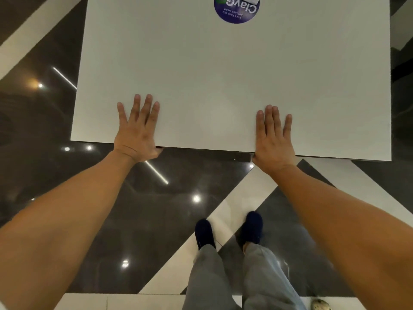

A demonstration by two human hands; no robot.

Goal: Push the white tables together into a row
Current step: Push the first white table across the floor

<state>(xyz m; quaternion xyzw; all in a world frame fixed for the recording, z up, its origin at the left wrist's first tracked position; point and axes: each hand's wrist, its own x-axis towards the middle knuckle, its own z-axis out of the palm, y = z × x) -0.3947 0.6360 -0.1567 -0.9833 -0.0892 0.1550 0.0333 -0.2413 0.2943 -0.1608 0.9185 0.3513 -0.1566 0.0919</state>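
Note:
A white square table (223,74) fills the upper half of the view, with its near edge running in front of me. My left hand (137,130) lies flat on the top near the left corner, fingers spread, thumb tucked below the edge. My right hand (273,139) rests the same way further right, fingers on top and thumb hidden under the edge. Both arms are stretched out straight. A round blue sticker (237,8) sits at the table's far side.
Glossy dark floor with pale diagonal stripes (234,211) surrounds the table. My feet in dark shoes (204,232) stand behind the near edge. A white surface (123,302) runs along the bottom of the view. Another pale surface (402,25) shows at the top right.

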